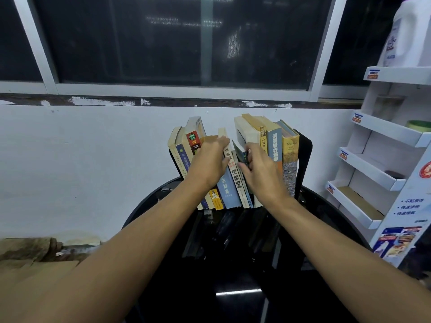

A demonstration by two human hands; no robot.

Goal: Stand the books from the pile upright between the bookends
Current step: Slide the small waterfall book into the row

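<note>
Several books stand upright in a row on a round black table (163, 229). A black bookend (304, 155) closes the right end; the left bookend is almost hidden behind the books. My left hand (208, 159) grips the light blue book (229, 187) in the middle, thumb on its spine, fingers over the books to its left. My right hand (260, 169) pinches a thin dark book (240, 151) that sits tilted in the gap between the two groups. At the right end stand a blue-spined book (275, 143) and a yellow book (290, 159).
A white cardboard display shelf (382, 173) stands close on the right, with a white jug (408, 36) on top. A white wall and a dark window lie right behind the books. Brown cardboard (35, 271) lies at lower left.
</note>
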